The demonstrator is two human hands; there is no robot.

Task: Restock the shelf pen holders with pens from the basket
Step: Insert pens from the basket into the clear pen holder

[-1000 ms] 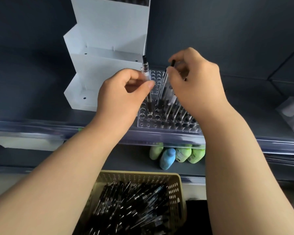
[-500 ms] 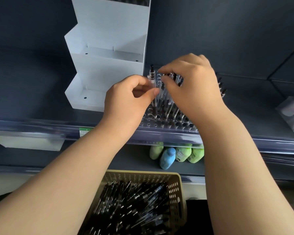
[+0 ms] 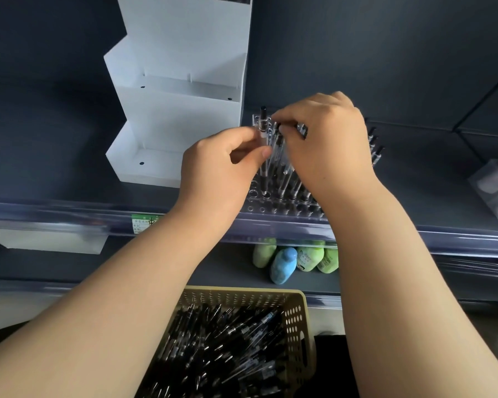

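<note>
On the shelf (image 3: pixel 69 156), left hand (image 3: pixel 222 168) and right hand (image 3: pixel 328 142) pinch pens (image 3: pixel 281 165), masking the holder (image 3: pixel 270 209).

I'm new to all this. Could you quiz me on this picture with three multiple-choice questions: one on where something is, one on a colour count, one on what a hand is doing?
1. Where is the basket relative to the lower shelf?
A) resting on it
B) below it, nearest the camera
C) above it

2. How many bottles on that shelf are blue?
A) none
B) three
C) one

3. What is the left hand doing?
A) pinching a pen over the clear holder
B) lying flat on the shelf
C) digging in the basket

Answers:
1 B, it shows under the shelf's front edge.
2 C, one blue bottle lies among green ones.
3 A, thumb and finger close on the pen's barrel, while the right hand grips more pens.
</note>
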